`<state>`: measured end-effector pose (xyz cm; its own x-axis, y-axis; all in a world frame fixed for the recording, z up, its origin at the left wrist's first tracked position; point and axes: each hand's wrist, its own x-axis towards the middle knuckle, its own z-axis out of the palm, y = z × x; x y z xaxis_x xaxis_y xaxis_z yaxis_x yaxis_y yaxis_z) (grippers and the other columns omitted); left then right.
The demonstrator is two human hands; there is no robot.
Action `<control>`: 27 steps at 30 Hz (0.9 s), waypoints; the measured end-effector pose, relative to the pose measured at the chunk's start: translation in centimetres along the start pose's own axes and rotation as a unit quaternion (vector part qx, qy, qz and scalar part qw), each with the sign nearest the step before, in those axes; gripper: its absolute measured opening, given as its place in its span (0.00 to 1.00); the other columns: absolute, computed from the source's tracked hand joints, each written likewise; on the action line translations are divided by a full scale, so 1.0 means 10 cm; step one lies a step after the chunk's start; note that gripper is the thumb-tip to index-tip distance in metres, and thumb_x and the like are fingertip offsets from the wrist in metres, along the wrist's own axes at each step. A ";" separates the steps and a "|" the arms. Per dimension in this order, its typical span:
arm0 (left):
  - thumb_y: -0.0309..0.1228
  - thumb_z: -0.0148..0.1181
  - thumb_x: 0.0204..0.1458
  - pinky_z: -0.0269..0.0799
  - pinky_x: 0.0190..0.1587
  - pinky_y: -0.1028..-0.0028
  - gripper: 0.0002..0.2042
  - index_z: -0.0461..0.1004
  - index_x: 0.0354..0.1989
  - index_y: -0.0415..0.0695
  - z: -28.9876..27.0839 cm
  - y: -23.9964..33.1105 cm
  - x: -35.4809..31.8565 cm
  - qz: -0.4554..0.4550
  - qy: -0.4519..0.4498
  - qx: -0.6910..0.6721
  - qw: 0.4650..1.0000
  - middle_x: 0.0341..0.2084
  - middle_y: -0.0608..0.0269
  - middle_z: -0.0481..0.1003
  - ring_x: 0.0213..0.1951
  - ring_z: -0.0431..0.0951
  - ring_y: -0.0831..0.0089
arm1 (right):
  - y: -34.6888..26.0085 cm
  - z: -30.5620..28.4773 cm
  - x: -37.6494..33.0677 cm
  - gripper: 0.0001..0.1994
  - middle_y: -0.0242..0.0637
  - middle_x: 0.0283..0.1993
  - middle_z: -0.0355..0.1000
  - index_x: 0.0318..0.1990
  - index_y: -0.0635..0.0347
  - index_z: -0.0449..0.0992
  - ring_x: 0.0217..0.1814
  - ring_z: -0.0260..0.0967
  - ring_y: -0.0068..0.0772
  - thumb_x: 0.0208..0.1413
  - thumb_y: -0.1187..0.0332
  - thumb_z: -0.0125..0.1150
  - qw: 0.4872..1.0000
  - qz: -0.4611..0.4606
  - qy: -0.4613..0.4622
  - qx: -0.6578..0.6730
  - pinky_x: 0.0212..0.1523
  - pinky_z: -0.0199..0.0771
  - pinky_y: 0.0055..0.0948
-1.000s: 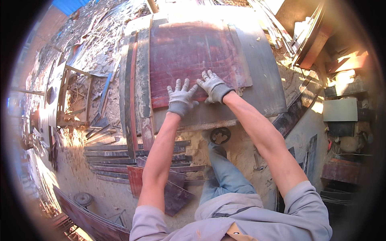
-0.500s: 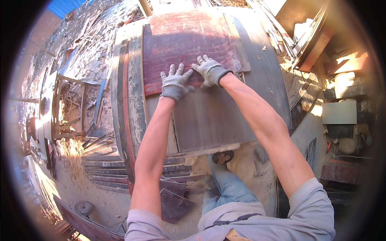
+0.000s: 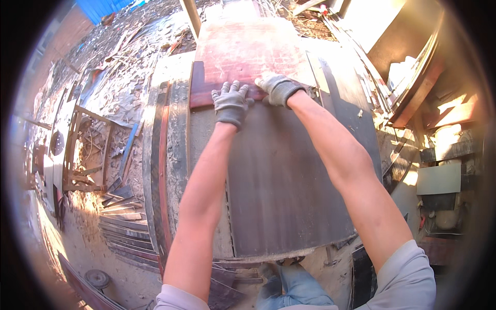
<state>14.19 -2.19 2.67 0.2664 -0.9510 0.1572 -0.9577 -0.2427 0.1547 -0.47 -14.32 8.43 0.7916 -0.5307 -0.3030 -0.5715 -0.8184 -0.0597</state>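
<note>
A reddish-brown board (image 3: 243, 54) lies flat on the far part of a dark work table (image 3: 289, 191). On its near edge, left of centre, rests my left hand (image 3: 232, 103) in a grey knit glove, fingers spread and palm down. My right hand (image 3: 279, 89), gloved the same way, presses at that edge a little further right, with its fingers stretched forward over the board. Neither hand is wrapped around anything. Both arms reach straight out, and sunlight washes out the board's far half.
Long strips (image 3: 164, 170) run along the table's left side. Stacked dark slats (image 3: 129, 232) lie on the ground at left, near a wooden frame (image 3: 85, 150). Wood scraps (image 3: 124, 57) litter the far left. Leaning boards (image 3: 418, 88) and a pale panel (image 3: 439, 179) stand at right.
The reddish board has slid away from me along the table, with both hands pushed against it. More dark tabletop shows on the near side. My view has shifted forward too.
</note>
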 end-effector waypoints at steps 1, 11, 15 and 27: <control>0.53 0.65 0.60 0.51 0.75 0.35 0.33 0.69 0.73 0.58 0.05 0.00 0.04 -0.043 0.056 0.004 0.998 0.76 0.57 0.65 0.78 0.59 0.53 | 0.05 -0.01 0.11 0.36 0.59 0.69 0.68 0.70 0.61 0.70 0.73 0.66 0.57 0.54 0.64 0.74 1.000 -0.006 0.008 -0.013 0.71 0.69 0.45; 0.49 0.63 0.62 0.52 0.78 0.53 0.35 0.67 0.71 0.38 0.29 -0.26 -0.59 -0.154 0.192 -0.194 0.950 0.70 0.44 0.69 0.73 0.64 0.49 | 0.00 -0.17 0.87 0.11 0.53 0.38 0.83 0.40 0.64 0.87 0.40 0.83 0.53 0.59 0.72 0.58 0.958 -0.026 0.236 -0.159 0.42 0.82 0.48; 0.55 0.71 0.55 0.57 0.76 0.53 0.41 0.68 0.70 0.38 0.16 -0.23 -0.52 -0.113 0.200 -0.192 0.954 0.66 0.44 0.72 0.69 0.69 0.47 | -0.32 -1.07 0.66 0.07 0.52 0.32 0.81 0.35 0.62 0.87 0.35 0.81 0.53 0.58 0.71 0.63 0.952 -0.092 0.249 -0.153 0.35 0.82 0.46; 0.41 0.61 0.66 0.66 0.63 0.66 0.23 0.70 0.63 0.40 -1.04 1.13 -3.66 -0.240 0.049 -0.868 0.432 0.58 0.59 0.75 0.59 0.74 0.67 | -3.85 -0.73 -1.64 0.06 0.45 0.34 0.81 0.36 0.60 0.87 0.37 0.81 0.42 0.56 0.71 0.67 0.974 -0.159 0.152 -0.047 0.34 0.83 0.43</control>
<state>-5.20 31.84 8.85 0.4738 -0.8373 -0.2727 0.7132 0.1832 0.6766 10.16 24.29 22.68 0.9611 -0.2759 0.0130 -0.2758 -0.9611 -0.0129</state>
